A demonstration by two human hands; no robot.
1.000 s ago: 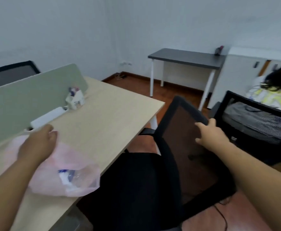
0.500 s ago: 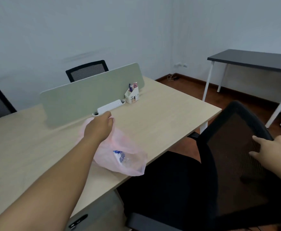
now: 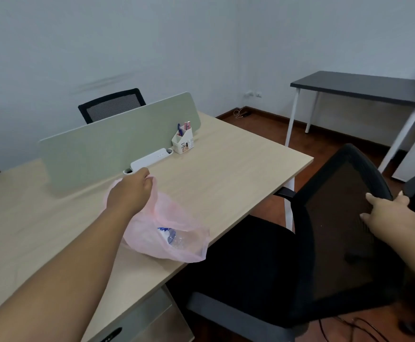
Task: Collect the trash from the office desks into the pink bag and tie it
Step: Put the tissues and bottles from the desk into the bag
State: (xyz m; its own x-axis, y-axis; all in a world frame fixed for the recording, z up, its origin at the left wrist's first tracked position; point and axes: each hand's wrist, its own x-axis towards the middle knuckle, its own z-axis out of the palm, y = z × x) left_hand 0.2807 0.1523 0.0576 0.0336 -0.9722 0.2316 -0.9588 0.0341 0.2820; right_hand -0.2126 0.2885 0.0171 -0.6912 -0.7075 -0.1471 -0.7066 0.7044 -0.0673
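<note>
My left hand [image 3: 133,191] still pinches the bag [image 3: 167,233] by its mouth, sagging just below my fist on the desk [image 3: 238,174], while my spread right hand [image 3: 388,213] has slid onto the chair [image 3: 337,218] edge, so collecting continues, untied.
</note>
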